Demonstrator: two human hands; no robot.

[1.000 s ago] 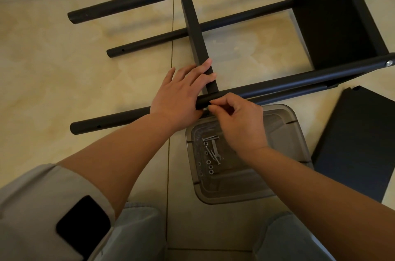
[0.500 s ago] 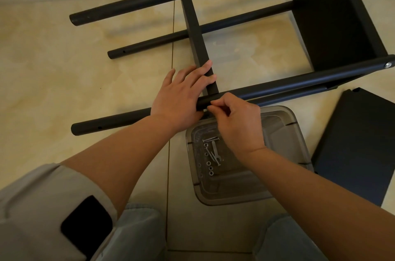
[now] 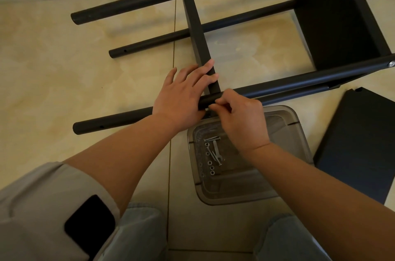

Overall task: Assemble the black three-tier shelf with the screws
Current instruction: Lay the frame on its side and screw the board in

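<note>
The black shelf frame lies on its side on the tiled floor. Its near pole [image 3: 299, 83] runs left to right. A middle shelf board [image 3: 197, 32] stands on edge between the far pole [image 3: 149, 2] and the near one. My left hand [image 3: 183, 94] lies over the near pole, its straight fingers resting on the board's near end. Just below that joint, my right hand [image 3: 239, 119] pinches something small against the pole's underside; the item is hidden by my fingers. Loose screws and washers [image 3: 212, 153] lie in a clear plastic tray [image 3: 299, 132].
A loose black shelf board [image 3: 359, 145] lies on the floor at the right. An end board [image 3: 339, 17] is fixed at the frame's right end, with a screw head [image 3: 391, 64] showing. A white skirting runs along the back. My knees are at the bottom edge.
Both hands stay at the joint on the near pole. My right hand's fingers have shifted slightly at the pole's underside.
</note>
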